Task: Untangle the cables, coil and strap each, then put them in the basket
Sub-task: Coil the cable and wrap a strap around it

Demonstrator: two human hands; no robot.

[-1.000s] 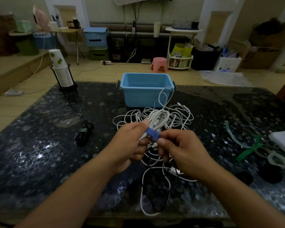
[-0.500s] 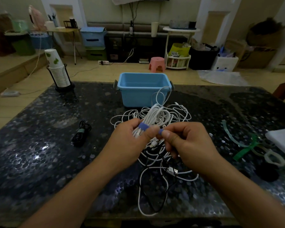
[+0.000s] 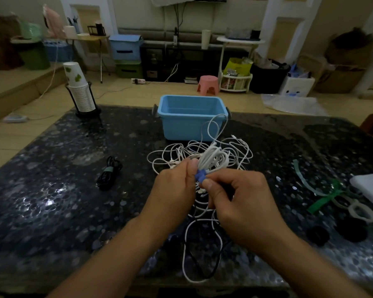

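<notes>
We pinch the strap [image 3: 200, 177] between both hands [image 3: 177, 190] [image 3: 241, 196], coil [image 3: 213, 160] fanning away from the grip toward the basket [image 3: 192, 123] straight beyond.

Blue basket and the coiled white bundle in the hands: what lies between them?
In the head view, loose white cables lie tangled on the table between the blue basket and the held white bundle; one loop rises before the basket's wall.
</notes>
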